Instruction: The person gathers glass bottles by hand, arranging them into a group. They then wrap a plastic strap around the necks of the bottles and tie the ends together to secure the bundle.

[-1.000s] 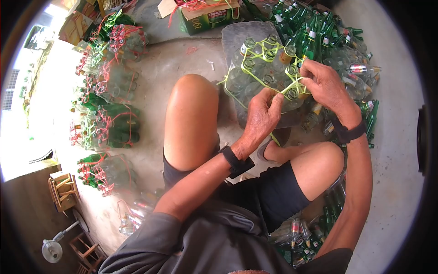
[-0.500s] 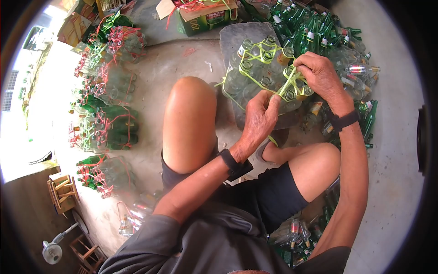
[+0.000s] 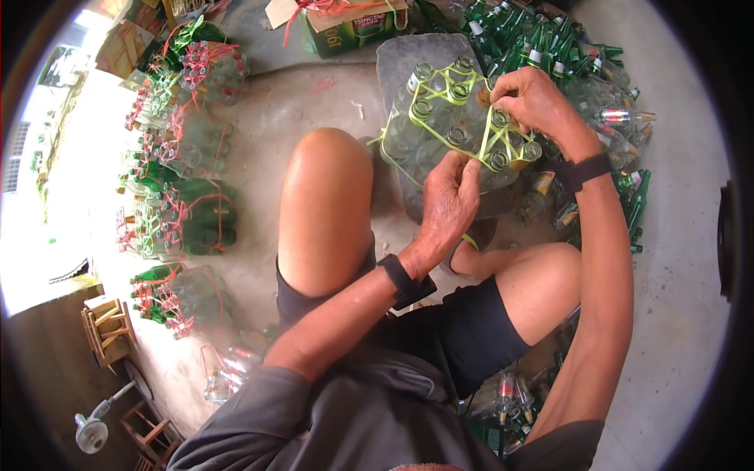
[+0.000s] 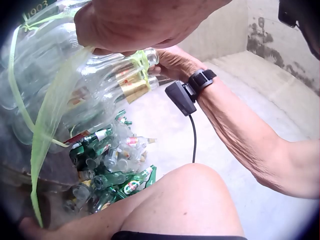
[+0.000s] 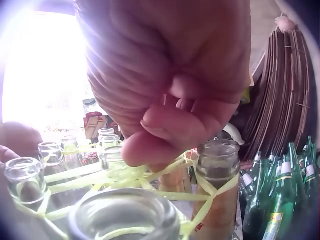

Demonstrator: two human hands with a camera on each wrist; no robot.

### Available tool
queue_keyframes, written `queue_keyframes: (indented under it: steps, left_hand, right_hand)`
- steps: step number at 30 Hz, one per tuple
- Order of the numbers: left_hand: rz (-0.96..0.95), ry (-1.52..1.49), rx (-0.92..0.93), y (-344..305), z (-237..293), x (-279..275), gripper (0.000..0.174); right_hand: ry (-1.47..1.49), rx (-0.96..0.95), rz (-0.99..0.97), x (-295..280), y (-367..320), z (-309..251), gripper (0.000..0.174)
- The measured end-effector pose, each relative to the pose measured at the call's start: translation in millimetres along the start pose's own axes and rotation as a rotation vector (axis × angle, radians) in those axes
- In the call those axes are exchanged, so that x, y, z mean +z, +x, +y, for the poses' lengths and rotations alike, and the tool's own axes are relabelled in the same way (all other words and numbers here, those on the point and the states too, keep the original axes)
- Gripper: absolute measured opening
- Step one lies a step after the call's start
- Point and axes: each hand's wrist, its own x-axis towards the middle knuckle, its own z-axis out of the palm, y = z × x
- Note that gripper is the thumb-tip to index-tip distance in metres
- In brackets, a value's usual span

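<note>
Clear glass bottles (image 3: 424,145) stand bunched upright, their necks laced together with yellow-green plastic twine (image 3: 437,131). At the near edge of the bunch, my left hand (image 3: 452,192) pinches the twine between thumb and fingers. A wide tail of this twine (image 4: 50,120) hangs below that hand in the left wrist view. My right hand (image 3: 538,106) is over the right side of the bunch, fingers curled, with twine at its thumb and fingertips. In the right wrist view, twine loops run round a bottle neck (image 5: 217,160) beside the right fingertips (image 5: 145,150).
The bunch stands on a grey slab (image 3: 397,59). Loose green bottles (image 3: 510,51) lie heaped behind and to the right. Bundles tied with red twine (image 3: 200,212) line the left. A green carton (image 3: 345,35) sits at the back; my bent knees (image 3: 330,157) are close by.
My right hand has moved up and left over the bottles, drawing the twine into a longer strand between the hands. My left hand has stayed almost in place at the near edge.
</note>
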Motion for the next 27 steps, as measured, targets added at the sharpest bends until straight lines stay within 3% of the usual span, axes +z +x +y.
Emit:
queue_keyframes:
  steps: [11,16,20,23,25,26,27]
  left_hand:
    - [0.012,0.015,0.023,2,-5,-4,0.026]
    - [0.013,0.006,0.018,0,-14,-9,0.026]
    - [0.033,-0.011,0.001,-3,-12,-15,0.027]
    - [0.025,-0.007,-0.024,-3,-7,-19,0.027]
    - [0.018,-0.001,-0.046,-2,-6,-21,0.027]
    - [0.014,0.001,-0.045,-1,-8,-21,0.027]
    - [0.01,0.003,-0.043,0,-9,-22,0.027]
  right_hand:
    - [-0.16,-0.062,-0.021,-3,10,-6,0.002]
    - [-0.221,0.011,-0.074,-5,9,-12,0.016]
    - [-0.208,0.007,-0.057,-3,4,-9,0.018]
    - [-0.39,-0.026,-0.075,-3,-9,-20,0.016]
    - [-0.376,0.047,-0.026,1,-30,-26,0.034]
    - [-0.376,0.047,-0.026,7,-44,-28,0.034]
    - [-0.297,-0.001,0.055,16,-60,-28,0.049]
